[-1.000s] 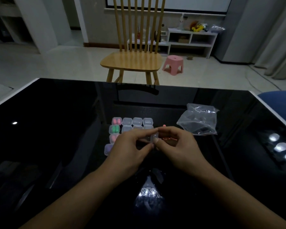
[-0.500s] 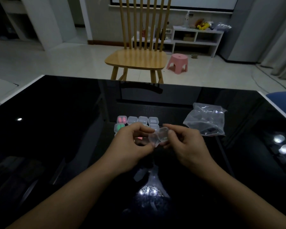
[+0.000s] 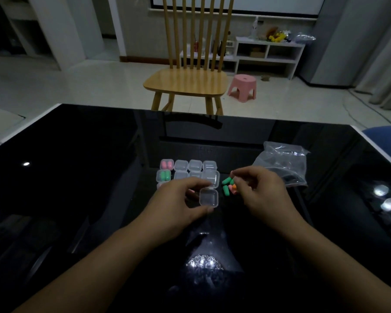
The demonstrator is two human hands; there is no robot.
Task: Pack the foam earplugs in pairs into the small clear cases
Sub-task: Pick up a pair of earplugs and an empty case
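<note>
my left hand [image 3: 181, 204] pinches the open clear case [image 3: 209, 197] between thumb and forefinger, its hinged lid [image 3: 210, 179] tipped up and away from me. my right hand [image 3: 260, 195] nips a green earplug [image 3: 226, 181] at the fingertips, long axis slanting up to the right (the grip itself is partly hidden). just below it loose earplugs [image 3: 229, 189] lie on the black table [image 3: 77, 177], right of the case. filled and empty cases [image 3: 181, 170] sit in rows beyond my left fingers.
</note>
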